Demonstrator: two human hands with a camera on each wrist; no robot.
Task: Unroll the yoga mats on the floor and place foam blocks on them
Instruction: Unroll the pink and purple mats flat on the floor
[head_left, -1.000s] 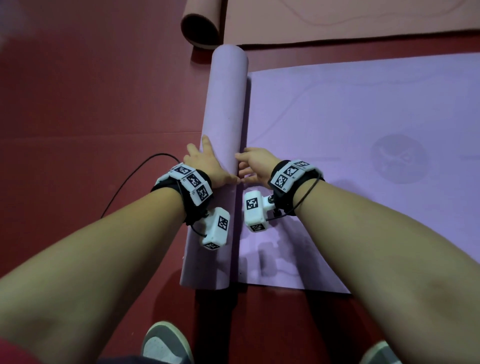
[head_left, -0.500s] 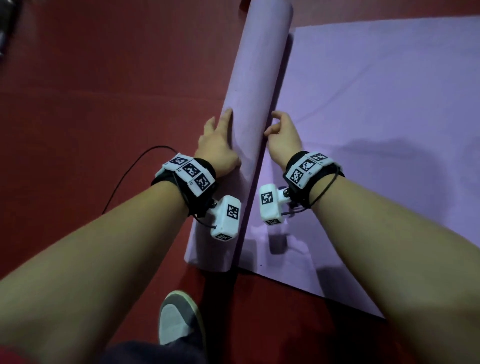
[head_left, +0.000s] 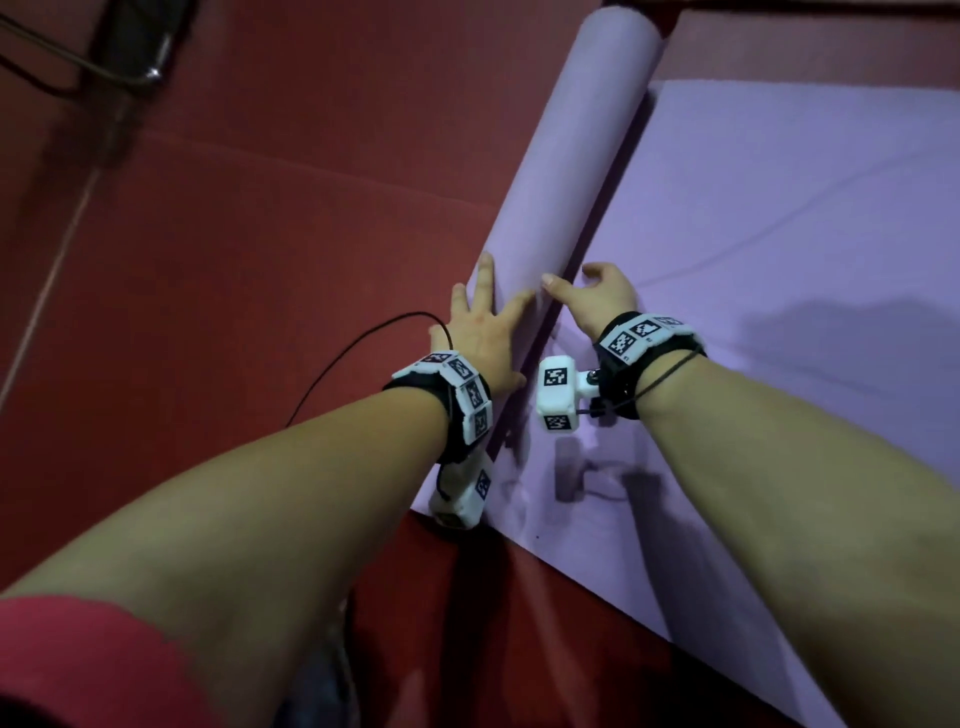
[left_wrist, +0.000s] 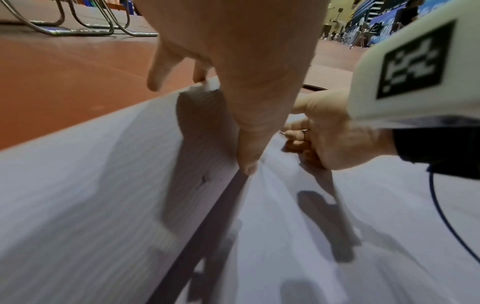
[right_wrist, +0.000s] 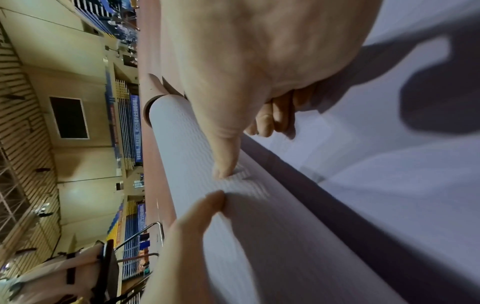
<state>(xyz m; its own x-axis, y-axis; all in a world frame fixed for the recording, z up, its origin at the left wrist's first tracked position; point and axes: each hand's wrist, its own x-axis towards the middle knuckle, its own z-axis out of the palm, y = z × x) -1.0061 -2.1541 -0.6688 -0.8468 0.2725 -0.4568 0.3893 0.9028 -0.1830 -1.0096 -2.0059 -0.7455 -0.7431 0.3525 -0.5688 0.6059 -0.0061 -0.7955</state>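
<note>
Centrally, the left hand (head_left: 480, 332) presses flat on the rolled purple mat (head_left: 566, 156); the right hand (head_left: 597, 296), fingers loosely curled, thumbs it.

You see a dark red floor (head_left: 260, 234) carrying 1 half-unrolled purple mat (head_left: 779, 234), a thin black cable (head_left: 363, 338) and chair legs (left_wrist: 78, 26).

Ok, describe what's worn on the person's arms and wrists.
Each wrist carries a black strap lined with white square-patterned marker tiles, left wristband and right wristband. White boxy cameras hang beneath. Thin black cables trail off. A red sleeve covers the left upper arm.
</note>
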